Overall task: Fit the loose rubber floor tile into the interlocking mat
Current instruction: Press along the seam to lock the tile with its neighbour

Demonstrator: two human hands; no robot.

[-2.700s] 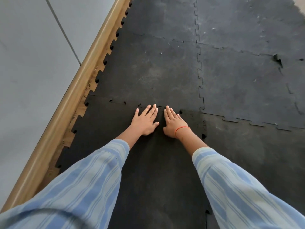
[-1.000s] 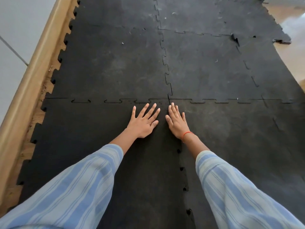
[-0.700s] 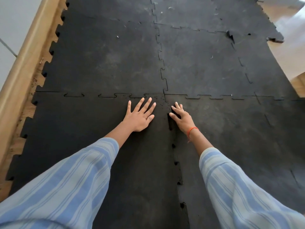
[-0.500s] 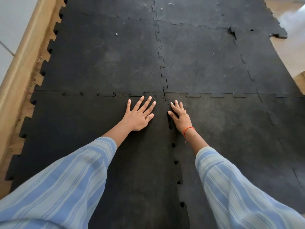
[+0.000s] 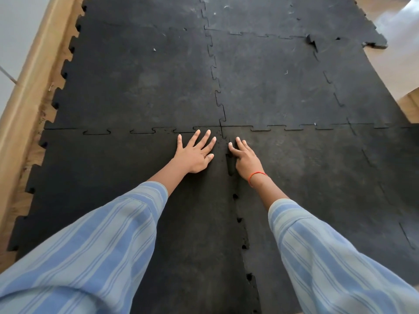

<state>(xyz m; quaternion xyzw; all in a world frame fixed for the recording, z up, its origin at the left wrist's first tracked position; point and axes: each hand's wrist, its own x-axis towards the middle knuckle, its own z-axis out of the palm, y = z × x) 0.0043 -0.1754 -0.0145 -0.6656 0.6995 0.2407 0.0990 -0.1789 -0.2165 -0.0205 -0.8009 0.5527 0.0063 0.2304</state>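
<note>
Two bare hands press on the loose rubber floor tile (image 5: pixel 108 177), which lies nearest the person on the interlocking mat (image 5: pixel 145 82), just below the mat's four-way corner: the left hand (image 5: pixel 195 152) flat with its grip spread apart, the right hand (image 5: pixel 246 158) with fingers (image 5: pixel 233 148) apart, some curling at the unclosed side seam (image 5: pixel 240 223) — clamped on nothing. By its look the tile is dense, heavy and grippy yet bendable — best worked by pressing tab by tab along that seam rather than lifting.

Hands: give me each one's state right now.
Left hand: open, flat on the loose tile, holding nothing.
Right hand: open, fingers at the seam, holding nothing.
</note>
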